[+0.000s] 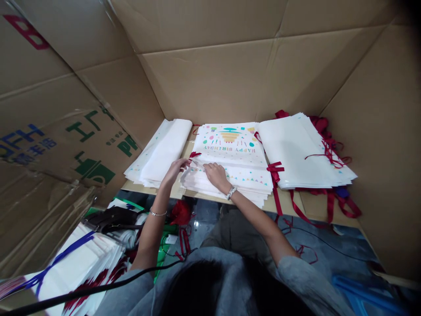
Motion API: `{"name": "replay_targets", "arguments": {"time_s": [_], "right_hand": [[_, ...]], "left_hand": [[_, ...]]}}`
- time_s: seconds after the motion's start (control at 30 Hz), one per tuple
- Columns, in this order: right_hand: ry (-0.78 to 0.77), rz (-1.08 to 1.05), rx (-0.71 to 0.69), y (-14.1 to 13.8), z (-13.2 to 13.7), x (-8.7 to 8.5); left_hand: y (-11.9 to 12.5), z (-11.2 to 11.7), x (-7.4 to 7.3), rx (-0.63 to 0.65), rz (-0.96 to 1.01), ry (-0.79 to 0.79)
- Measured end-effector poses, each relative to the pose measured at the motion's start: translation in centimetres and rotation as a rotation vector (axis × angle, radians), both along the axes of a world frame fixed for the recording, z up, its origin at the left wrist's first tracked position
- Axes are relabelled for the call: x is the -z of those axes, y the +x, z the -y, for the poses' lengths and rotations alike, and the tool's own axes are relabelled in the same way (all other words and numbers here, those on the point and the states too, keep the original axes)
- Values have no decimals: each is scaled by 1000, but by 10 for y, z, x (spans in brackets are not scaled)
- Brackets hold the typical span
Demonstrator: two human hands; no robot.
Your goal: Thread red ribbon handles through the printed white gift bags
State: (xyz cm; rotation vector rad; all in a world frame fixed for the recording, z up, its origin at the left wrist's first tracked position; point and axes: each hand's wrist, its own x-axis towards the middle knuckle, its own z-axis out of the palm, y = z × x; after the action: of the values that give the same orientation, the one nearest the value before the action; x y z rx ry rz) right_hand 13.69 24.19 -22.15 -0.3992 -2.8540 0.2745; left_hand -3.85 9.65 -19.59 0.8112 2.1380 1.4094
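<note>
My left hand [179, 167] is at the left edge of the printed stack [230, 151], its fingertips drawn close together just by a small red bow [194, 154]. The fingers cover whatever lies between them, so I cannot tell if they grip the ribbon or only touch it. My right hand [216, 174] lies over the same stack with its fingers bent and near one another; its fingertips are too small to make out, and I cannot tell whether they pinch anything. The printed stack lies on the tabletop [317, 206] straight in front of me, its HAPPY BIRTHDAY lettering upside down from where I am, and my hands hide part of its nearer half.

I count three stacks on the tabletop: the printed one in the middle, a white stack [166, 153] to its left and another white pile [292, 151] to its right. How many sheets each has, I cannot count. A heap of red ribbon [320, 127] is partly hidden behind the right pile. One larger red bow [275, 169] sits at the printed stack's right edge.

I wear two bracelets, one per wrist. At lower left, one dark bag [116, 218] sits by a white bundle [82, 254], which a black cable [98, 289] crosses. A blue object [365, 292] at lower right is cut off and blurred.
</note>
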Motion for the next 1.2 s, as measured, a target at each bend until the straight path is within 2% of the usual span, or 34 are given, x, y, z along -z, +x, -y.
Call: {"name": "replay_targets", "arguments": {"time_s": [0.1,0.2,0.5,0.73,0.97,1.1,1.17,1.2], "right_hand": [[-12,-13,5,0,-4,3],[-18,-20,0,1,-5,6],[-18,-4,-7,4,-4,6],[27,18,-20,0,-5,9],[48,-30,-50,-2,-1,13],[46,-29,-62,-1,-1,14],[41,-26,-48,-1,-2,13],[37,-28,-39,-1,-2,13]], "left_hand": [[2,7,17,-138,-135,-199],[3,9,27,-124,-149,-297],[2,-3,19,-150,-204,-267],[-6,-5,16,12,24,-187],[-3,-7,6,58,157,-97],[3,-5,0,120,194,37],[4,-1,3,66,118,36],[4,1,6,9,50,-13]]}}
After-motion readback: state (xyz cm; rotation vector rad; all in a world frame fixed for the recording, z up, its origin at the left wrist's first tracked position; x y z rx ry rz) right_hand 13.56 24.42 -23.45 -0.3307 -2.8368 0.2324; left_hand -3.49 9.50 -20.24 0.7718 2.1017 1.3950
